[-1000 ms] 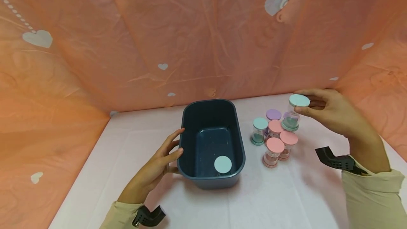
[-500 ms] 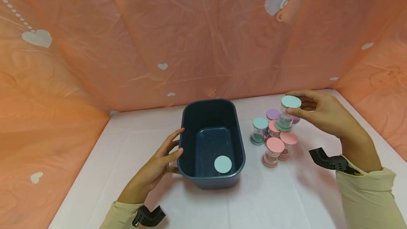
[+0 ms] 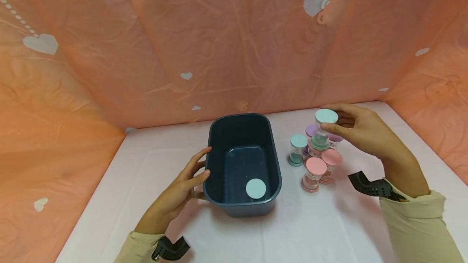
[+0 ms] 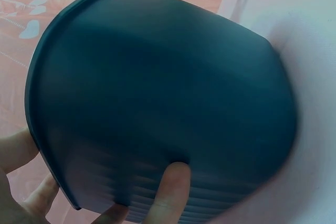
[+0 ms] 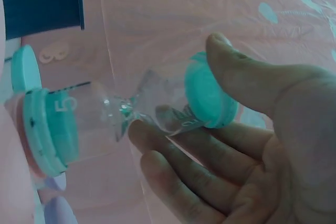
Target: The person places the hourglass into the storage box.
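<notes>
My right hand [image 3: 360, 129] grips an upright mint-capped sand timer [image 3: 320, 140] between thumb and fingers, above the grouped timers. In the right wrist view this hourglass-shaped timer [image 5: 113, 114] is clear plastic, with a "5" near one end. My left hand [image 3: 183, 184] rests on the left side of a dark blue bin [image 3: 271, 149]. In the left wrist view, its fairly straight fingers [image 4: 173, 187] touch the outer wall. Inside the bin, near the front, a pale mint round cap [image 3: 256, 188] shows; the body below it is mostly hidden.
Right of the bin stand another mint timer [image 3: 297, 151], pink timers [image 3: 313, 173] and partly covered purple timers [image 3: 310, 130], close together on a white-covered table [image 3: 310, 230]. An orange patterned sheet [image 3: 226, 44] rises behind and at both sides.
My right hand has carried the mint-capped sand timer leftward over the other timers, towards the bin. The left hand and bin have stayed in place.
</notes>
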`<state>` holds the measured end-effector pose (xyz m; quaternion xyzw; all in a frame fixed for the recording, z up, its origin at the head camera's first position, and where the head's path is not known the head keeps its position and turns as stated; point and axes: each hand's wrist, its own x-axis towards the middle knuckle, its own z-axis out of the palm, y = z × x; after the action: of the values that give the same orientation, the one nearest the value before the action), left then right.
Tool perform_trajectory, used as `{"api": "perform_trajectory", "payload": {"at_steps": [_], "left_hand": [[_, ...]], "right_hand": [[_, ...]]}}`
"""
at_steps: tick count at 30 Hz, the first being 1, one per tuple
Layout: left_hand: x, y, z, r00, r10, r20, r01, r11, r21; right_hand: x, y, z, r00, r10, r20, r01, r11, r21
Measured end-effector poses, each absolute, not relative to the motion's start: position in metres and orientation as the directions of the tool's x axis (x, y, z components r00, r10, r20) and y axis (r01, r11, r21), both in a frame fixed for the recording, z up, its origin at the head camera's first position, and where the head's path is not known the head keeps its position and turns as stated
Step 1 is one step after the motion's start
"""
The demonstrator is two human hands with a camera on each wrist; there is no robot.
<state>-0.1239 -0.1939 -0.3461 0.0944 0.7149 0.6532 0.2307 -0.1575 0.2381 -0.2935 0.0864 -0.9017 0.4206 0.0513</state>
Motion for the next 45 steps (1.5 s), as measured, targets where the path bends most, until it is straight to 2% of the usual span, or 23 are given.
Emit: {"api": "perform_trajectory", "payload": {"at_steps": [9, 20, 36, 45], "left_hand": [[-0.125, -0.194, -0.345, -0.877, 0.434, -0.207, -0.161, 0.14, 0.977], [-0.124, -0.195, -0.346, -0.874, 0.439, -0.208, -0.168, 0.128, 0.977], [-0.123, -0.196, -0.344, -0.875, 0.439, -0.206, -0.167, 0.126, 0.978], [-0.123, -0.198, -0.345, -0.872, 0.445, -0.206, -0.169, 0.123, 0.978]], "right_hand": [[-0.151, 0.217, -0.288, -0.973, -0.078, 0.217, -0.22, 0.594, -0.774], [-0.141, 0.194, -0.285, -0.916, -0.169, 0.363, -0.394, 0.536, -0.746], [-0.127, 0.159, -0.278, -0.858, -0.32, 0.401, -0.511, 0.465, -0.722], [-0.124, 0.137, -0.288, -0.833, -0.382, 0.401, -0.534, 0.364, -0.763]]}}
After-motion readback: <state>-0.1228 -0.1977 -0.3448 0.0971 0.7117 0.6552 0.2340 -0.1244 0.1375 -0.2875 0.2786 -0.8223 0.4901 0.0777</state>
